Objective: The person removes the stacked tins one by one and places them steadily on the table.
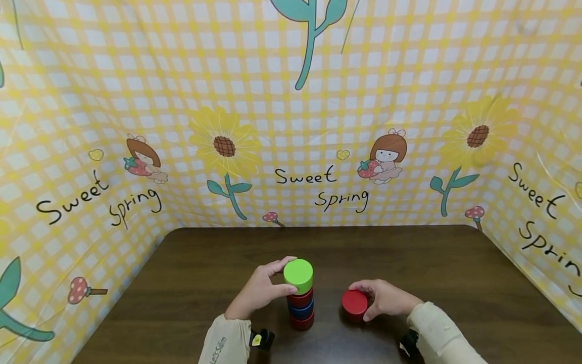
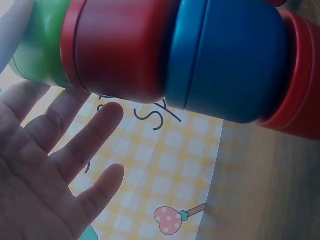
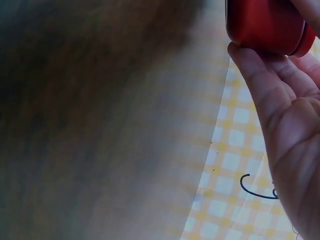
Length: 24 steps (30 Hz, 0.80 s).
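In the head view, a stack of small round lidded canisters stands upright on the table. A green canister (image 1: 298, 274) tops it, over a red canister (image 2: 120, 50), a blue canister (image 2: 230, 60) and another red canister (image 1: 302, 322) at the bottom. My left hand (image 1: 261, 288) grips the green one from the left, thumb in front and index finger behind; its other fingers spread beside the stack in the left wrist view. Right of the stack, my right hand (image 1: 387, 298) holds a separate red canister (image 1: 354, 302) by its sides between thumb and fingers.
The dark wood table (image 1: 218, 247) carries the stack near its front middle. A yellow checked cloth (image 1: 291, 126) with flowers and lettering hangs behind it and along both sides. Each wrist wears a black strap, like the left strap (image 1: 262, 338).
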Each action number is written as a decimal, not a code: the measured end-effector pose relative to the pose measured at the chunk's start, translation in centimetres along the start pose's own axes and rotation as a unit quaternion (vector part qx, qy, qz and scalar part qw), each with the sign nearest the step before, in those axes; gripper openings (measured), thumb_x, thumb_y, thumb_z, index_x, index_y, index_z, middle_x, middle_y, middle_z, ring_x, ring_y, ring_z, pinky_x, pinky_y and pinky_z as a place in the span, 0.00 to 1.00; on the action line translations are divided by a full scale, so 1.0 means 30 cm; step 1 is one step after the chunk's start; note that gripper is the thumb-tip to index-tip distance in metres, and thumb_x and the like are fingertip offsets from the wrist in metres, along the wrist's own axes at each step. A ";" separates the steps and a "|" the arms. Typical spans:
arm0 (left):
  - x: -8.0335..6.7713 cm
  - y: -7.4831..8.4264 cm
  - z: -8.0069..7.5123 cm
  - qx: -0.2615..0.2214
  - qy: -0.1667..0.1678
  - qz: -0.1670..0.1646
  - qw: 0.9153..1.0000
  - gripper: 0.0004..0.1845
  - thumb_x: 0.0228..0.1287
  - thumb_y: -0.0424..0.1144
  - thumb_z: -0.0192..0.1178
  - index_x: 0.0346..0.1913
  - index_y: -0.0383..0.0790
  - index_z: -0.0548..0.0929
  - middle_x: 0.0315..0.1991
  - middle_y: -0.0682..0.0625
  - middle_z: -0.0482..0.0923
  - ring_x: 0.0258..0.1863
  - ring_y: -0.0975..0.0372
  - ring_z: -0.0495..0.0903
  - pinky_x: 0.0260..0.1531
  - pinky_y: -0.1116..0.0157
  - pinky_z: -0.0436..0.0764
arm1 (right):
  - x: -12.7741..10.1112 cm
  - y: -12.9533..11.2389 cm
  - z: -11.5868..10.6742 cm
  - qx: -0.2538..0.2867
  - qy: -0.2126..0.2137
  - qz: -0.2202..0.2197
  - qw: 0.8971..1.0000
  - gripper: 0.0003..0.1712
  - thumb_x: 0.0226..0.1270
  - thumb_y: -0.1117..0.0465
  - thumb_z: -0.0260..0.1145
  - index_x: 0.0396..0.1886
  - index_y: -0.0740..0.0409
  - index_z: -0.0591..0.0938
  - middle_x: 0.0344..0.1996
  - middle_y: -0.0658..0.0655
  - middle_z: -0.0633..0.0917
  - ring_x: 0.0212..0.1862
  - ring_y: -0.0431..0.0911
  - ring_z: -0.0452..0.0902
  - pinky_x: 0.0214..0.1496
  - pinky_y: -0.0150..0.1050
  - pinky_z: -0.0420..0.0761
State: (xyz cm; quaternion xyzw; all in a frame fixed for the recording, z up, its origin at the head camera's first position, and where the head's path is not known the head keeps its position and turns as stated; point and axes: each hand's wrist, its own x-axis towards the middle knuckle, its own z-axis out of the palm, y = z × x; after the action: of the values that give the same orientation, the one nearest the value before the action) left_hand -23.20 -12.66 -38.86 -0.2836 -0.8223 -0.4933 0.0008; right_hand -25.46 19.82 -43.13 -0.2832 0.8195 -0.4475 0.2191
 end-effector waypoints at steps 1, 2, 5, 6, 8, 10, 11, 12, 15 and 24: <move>-0.001 0.002 -0.001 -0.003 -0.001 -0.001 1.000 0.31 0.60 0.41 0.67 0.65 0.32 0.72 0.57 0.39 0.76 0.54 0.50 0.75 0.54 0.46 0.72 | -0.001 0.000 0.000 0.002 -0.002 0.000 1.000 0.37 0.46 0.74 0.75 0.59 0.72 0.72 0.53 0.63 0.79 0.50 0.50 0.75 0.46 0.33 0.75; -0.001 0.003 -0.002 -0.004 -0.001 -0.001 1.000 0.31 0.60 0.41 0.67 0.65 0.32 0.72 0.57 0.39 0.76 0.54 0.49 0.75 0.55 0.45 0.71 | -0.001 0.000 0.000 0.004 -0.004 0.000 1.000 0.37 0.46 0.74 0.75 0.59 0.73 0.72 0.53 0.63 0.79 0.50 0.50 0.75 0.46 0.33 0.75; -0.002 0.006 -0.003 -0.012 -0.003 -0.004 1.000 0.32 0.60 0.40 0.67 0.65 0.32 0.71 0.58 0.38 0.75 0.56 0.48 0.74 0.55 0.42 0.69 | 0.001 0.003 0.002 0.007 -0.007 -0.002 1.000 0.36 0.45 0.75 0.75 0.58 0.73 0.73 0.52 0.63 0.80 0.49 0.50 0.75 0.46 0.32 0.74; -0.003 0.006 -0.004 -0.015 -0.004 -0.005 1.000 0.32 0.61 0.40 0.67 0.66 0.31 0.71 0.59 0.38 0.75 0.56 0.48 0.74 0.55 0.42 0.69 | 0.002 0.005 0.002 0.007 -0.008 -0.003 1.000 0.36 0.45 0.75 0.75 0.57 0.73 0.73 0.52 0.63 0.80 0.49 0.50 0.75 0.46 0.32 0.74; -0.004 0.005 -0.004 -0.018 -0.004 -0.006 1.000 0.32 0.61 0.40 0.67 0.66 0.31 0.70 0.59 0.37 0.75 0.56 0.47 0.74 0.55 0.42 0.69 | 0.004 0.009 0.004 0.007 -0.012 -0.004 1.000 0.35 0.45 0.76 0.75 0.57 0.72 0.73 0.51 0.63 0.80 0.48 0.50 0.75 0.47 0.31 0.74; -0.004 0.004 -0.004 -0.020 -0.004 -0.007 1.000 0.32 0.60 0.40 0.67 0.65 0.30 0.70 0.59 0.37 0.75 0.56 0.47 0.74 0.55 0.41 0.68 | 0.006 0.012 0.005 0.006 -0.016 -0.005 1.000 0.35 0.45 0.76 0.74 0.56 0.72 0.73 0.51 0.63 0.80 0.48 0.49 0.75 0.47 0.31 0.74; -0.003 0.003 -0.003 -0.019 -0.004 -0.006 1.000 0.32 0.60 0.40 0.67 0.65 0.31 0.71 0.58 0.37 0.75 0.56 0.47 0.74 0.55 0.41 0.68 | 0.006 0.013 0.005 0.006 -0.017 -0.005 1.000 0.35 0.44 0.76 0.74 0.56 0.73 0.74 0.51 0.63 0.80 0.48 0.48 0.75 0.47 0.31 0.74; -0.003 0.002 -0.002 -0.018 -0.003 -0.006 1.000 0.32 0.60 0.41 0.67 0.65 0.31 0.71 0.58 0.37 0.75 0.55 0.48 0.74 0.55 0.42 0.69 | 0.005 0.014 0.006 0.006 -0.019 -0.005 1.000 0.35 0.45 0.76 0.74 0.56 0.73 0.74 0.51 0.63 0.80 0.48 0.48 0.75 0.47 0.30 0.73; -0.002 0.002 0.000 -0.016 0.000 -0.007 1.000 0.33 0.60 0.42 0.67 0.65 0.31 0.71 0.58 0.38 0.76 0.55 0.48 0.75 0.55 0.43 0.70 | 0.004 0.013 0.007 0.000 -0.021 -0.011 1.000 0.35 0.45 0.75 0.75 0.56 0.73 0.73 0.51 0.63 0.80 0.49 0.46 0.75 0.48 0.29 0.73; -0.005 0.008 -0.003 -0.020 -0.001 -0.012 1.000 0.32 0.60 0.41 0.67 0.65 0.31 0.71 0.58 0.38 0.76 0.54 0.49 0.75 0.55 0.44 0.70 | -0.006 0.006 0.008 -0.009 -0.020 0.001 1.000 0.35 0.45 0.75 0.75 0.57 0.73 0.73 0.53 0.64 0.79 0.52 0.52 0.74 0.49 0.29 0.73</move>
State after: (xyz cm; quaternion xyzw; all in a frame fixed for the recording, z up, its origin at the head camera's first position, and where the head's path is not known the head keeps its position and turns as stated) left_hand -22.99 -12.73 -38.67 -0.2744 -0.8157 -0.5092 -0.0114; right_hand -25.24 19.88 -43.38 -0.2931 0.8192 -0.4343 0.2332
